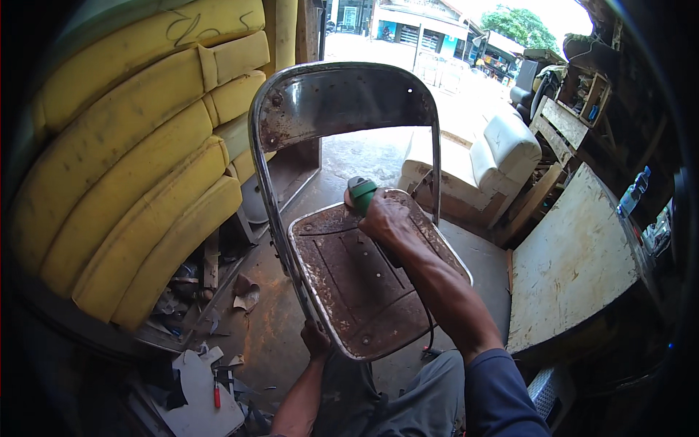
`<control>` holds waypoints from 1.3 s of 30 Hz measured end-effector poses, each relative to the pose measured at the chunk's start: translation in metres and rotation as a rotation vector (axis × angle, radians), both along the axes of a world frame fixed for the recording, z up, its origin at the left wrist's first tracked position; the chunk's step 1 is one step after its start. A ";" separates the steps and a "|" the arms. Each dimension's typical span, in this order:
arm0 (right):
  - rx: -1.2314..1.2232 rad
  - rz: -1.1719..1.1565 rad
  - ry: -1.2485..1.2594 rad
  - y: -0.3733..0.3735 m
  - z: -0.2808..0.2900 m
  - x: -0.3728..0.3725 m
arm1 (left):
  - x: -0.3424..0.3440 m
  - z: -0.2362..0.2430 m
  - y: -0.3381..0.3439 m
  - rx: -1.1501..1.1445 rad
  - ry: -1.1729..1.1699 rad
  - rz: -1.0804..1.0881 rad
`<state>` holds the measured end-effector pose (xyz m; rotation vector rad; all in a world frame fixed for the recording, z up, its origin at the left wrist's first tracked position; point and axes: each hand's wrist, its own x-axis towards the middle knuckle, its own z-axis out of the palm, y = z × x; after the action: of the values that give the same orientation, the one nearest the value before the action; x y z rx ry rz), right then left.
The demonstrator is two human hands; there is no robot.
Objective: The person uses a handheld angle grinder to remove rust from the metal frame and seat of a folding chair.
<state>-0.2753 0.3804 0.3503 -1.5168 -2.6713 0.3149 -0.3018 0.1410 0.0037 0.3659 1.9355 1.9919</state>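
Note:
A rusty metal folding chair point(344, 269) stands tilted in front of me, its brown seat worn and its dark backrest point(349, 105) rising beyond. My right hand point(387, 221) is closed around a green angle grinder point(362, 194) at the far edge of the seat. The grinder's disc is mostly hidden, so I cannot tell whether it touches the metal. Below the seat's right side hangs a dark cord point(431, 331). Low on the chair's left, my left hand point(316, 340) is wrapped round the frame, close to the near left corner of the seat.
Tall yellow foam padding point(138, 167) fills the left side. Beyond the chair at right is a worn cream sofa point(495, 156). A pale board point(575, 255) leans at right, near a plastic bottle point(633, 191). Scraps and a red-handled tool point(217, 394) lie at lower left.

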 end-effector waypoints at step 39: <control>-0.143 0.287 0.029 -0.116 0.016 0.020 | -0.001 0.023 -0.001 0.044 -0.013 -0.015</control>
<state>-0.2554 0.2641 0.3664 -1.1437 -2.8973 0.5471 -0.3029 0.1399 0.0267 0.3765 1.8782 2.0251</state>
